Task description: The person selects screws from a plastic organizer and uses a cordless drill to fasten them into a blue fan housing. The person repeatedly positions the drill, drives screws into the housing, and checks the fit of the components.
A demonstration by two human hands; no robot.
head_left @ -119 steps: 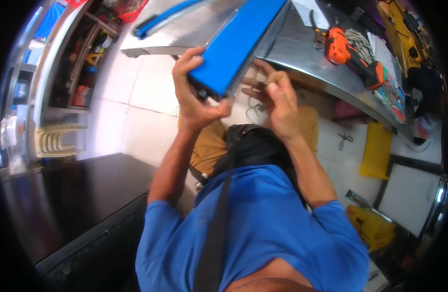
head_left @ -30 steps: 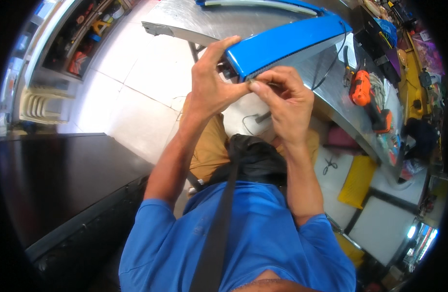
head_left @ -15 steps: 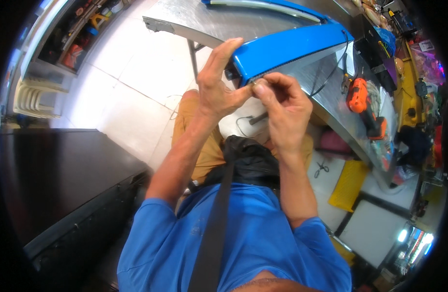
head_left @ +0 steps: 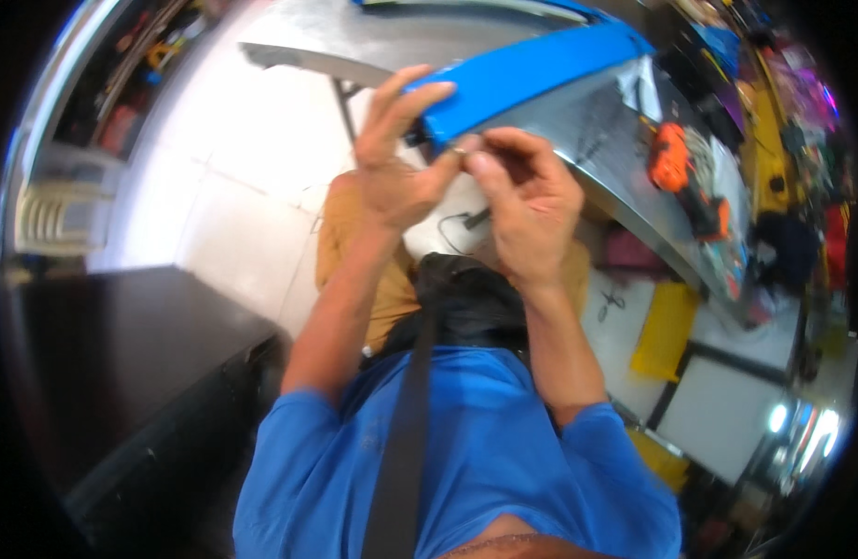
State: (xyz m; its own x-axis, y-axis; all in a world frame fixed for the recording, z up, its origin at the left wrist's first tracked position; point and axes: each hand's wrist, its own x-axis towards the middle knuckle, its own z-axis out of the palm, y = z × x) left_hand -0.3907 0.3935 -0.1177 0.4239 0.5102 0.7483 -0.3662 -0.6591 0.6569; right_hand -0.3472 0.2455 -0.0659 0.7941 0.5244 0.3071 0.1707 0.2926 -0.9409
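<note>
A long, glossy blue curved casing point(head_left: 531, 73) lies on the metal table with its near end toward me. My left hand point(head_left: 392, 154) grips that end, its fingers over the top edge and its thumb down by the lower corner. Just below the same corner, my right hand point(head_left: 531, 200) pinches with thumb and forefinger against the left thumb tip. A small glint shows between the fingertips, but what they hold is too small and blurred to name.
An orange and black cordless drill point(head_left: 671, 158) lies on the metal table point(head_left: 625, 191) at right. A dark cabinet point(head_left: 131, 326) stands at left, with stacked white plastic chairs point(head_left: 61, 214) behind it. A yellow perforated panel point(head_left: 665, 328) is on the floor at right.
The whole view has shifted and blurred, so the table and casing appear slightly further up and left. Both hands stay at the casing's near end in nearly the same pose.
</note>
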